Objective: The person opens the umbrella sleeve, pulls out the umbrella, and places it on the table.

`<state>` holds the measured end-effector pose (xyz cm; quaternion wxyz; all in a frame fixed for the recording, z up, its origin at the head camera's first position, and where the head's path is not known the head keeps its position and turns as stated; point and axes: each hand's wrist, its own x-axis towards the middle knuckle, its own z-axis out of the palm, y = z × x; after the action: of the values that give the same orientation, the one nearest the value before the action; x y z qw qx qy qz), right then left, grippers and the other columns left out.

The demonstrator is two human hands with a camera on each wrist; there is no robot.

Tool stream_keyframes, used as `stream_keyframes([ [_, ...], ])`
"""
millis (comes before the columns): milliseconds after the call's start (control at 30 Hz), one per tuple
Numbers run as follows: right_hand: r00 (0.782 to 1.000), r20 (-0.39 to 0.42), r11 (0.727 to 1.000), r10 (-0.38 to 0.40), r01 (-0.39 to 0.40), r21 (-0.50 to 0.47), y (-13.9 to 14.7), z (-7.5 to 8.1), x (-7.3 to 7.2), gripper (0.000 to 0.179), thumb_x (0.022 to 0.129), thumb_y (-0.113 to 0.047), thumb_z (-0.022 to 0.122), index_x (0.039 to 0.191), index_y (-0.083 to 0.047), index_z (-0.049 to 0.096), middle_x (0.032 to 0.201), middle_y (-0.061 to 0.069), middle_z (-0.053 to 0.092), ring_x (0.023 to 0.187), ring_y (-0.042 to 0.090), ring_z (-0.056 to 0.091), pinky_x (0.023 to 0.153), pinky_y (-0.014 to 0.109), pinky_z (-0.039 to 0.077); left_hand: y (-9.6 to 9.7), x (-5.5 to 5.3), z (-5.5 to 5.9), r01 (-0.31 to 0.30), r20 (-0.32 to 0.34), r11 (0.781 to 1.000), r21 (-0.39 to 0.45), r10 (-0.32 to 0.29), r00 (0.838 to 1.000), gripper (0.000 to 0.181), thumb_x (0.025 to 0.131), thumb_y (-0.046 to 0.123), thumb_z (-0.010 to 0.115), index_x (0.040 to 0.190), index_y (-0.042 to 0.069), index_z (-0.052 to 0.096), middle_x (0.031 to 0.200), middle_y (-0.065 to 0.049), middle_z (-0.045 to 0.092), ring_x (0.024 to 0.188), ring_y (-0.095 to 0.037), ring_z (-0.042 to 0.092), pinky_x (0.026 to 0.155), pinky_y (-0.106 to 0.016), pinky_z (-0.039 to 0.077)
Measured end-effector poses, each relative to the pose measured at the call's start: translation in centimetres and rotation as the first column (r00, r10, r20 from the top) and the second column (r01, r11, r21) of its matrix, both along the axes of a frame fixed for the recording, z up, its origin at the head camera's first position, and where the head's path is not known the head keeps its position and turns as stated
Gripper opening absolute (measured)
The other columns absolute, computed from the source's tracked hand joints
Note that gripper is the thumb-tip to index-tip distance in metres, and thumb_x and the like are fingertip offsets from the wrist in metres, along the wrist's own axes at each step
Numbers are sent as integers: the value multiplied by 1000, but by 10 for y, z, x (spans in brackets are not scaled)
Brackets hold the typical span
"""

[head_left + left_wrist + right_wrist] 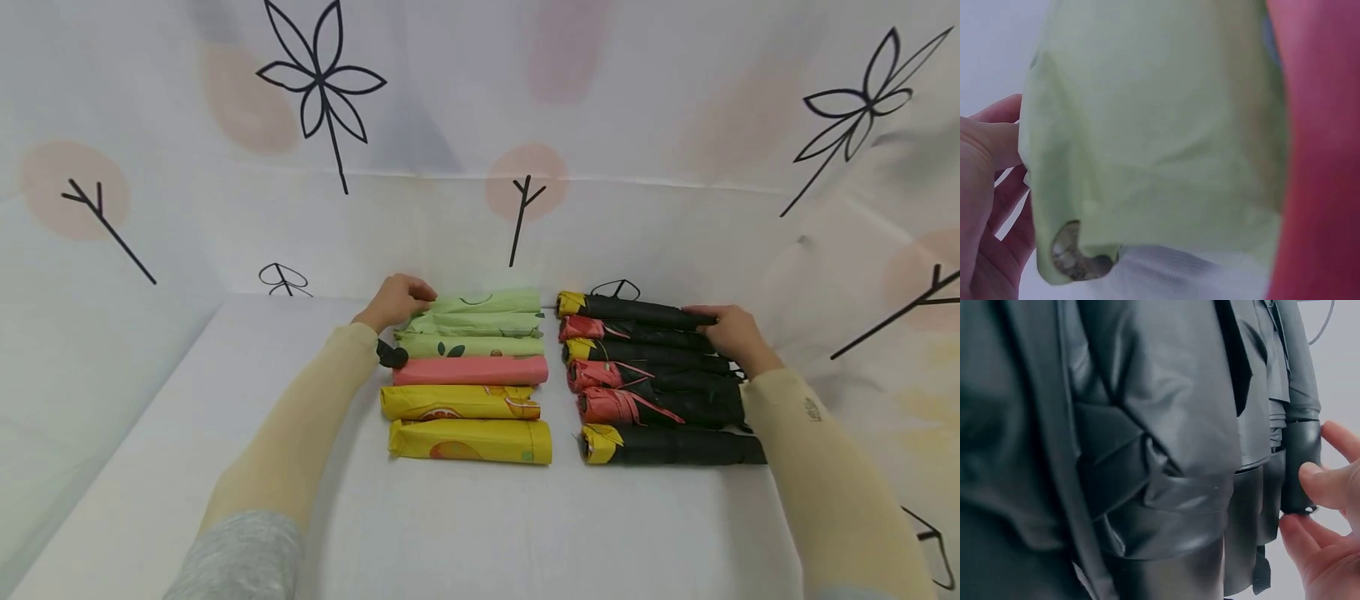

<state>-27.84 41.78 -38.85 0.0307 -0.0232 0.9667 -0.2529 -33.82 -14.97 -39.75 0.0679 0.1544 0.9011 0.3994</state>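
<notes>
My left hand point(397, 302) is at the left end of the farthest light green bag roll point(487, 301). In the left wrist view, its thumb and fingers point(1005, 139) grip the edge of light green plastic point(1147, 125). At the far right, my right hand point(738, 337) pinches the right end of the farthest black bag roll point(637, 308), which has a yellow left end. The right wrist view shows the thumb pressed on the black roll's end point(1300, 465), with fingers at its far side and tip.
Nearer me in the left column lie more green rolls, a pink roll point(470, 370) and yellow rolls point(468, 441). The right column holds several black rolls point(682, 445) with red or yellow ends. Behind both columns rises a patterned white cloth point(450, 217).
</notes>
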Motion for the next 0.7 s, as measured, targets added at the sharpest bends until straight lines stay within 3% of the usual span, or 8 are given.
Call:
stream_keyframes([
  [200,1000,-2,1000,-4,4,2,-1,-2,4,41,101,0,50,141,3,52,97,29,65,49,16,29,45,33,32,1,4,4,8,-24,1000,-3,-8,1000,23,97,5,64,119,2,71,119,-13,67,114,-31,59,97,-41,48],
  [400,1000,-5,1000,-9,9,1,-1,-1,10,41,101,-2,50,142,3,51,118,39,56,53,19,29,49,35,31,2,2,5,5,-17,1000,-20,-5,1000,25,98,7,64,122,2,70,120,-14,66,114,-30,59,97,-42,48],
  [500,1000,-3,1000,-14,14,13,-2,1,12,41,102,-3,50,143,2,51,128,42,50,59,23,36,52,36,34,3,2,6,7,-21,1000,-21,-8,1000,25,98,7,64,122,2,70,120,-14,66,113,-29,59,96,-42,48],
  [600,1000,1,1000,-17,17,12,-2,3,13,41,102,-4,51,143,2,51,132,43,47,68,28,44,56,38,36,3,2,7,11,-25,1000,-11,-11,1000,24,98,7,64,121,2,70,119,-14,67,112,-29,59,95,-42,49],
  [700,1000,11,1000,-22,23,-8,-2,4,14,41,103,-4,50,144,1,50,133,43,45,64,25,42,55,37,36,3,1,8,14,-33,1000,-4,-15,999,23,98,7,64,119,3,71,118,-13,67,111,-29,60,95,-42,49],
])
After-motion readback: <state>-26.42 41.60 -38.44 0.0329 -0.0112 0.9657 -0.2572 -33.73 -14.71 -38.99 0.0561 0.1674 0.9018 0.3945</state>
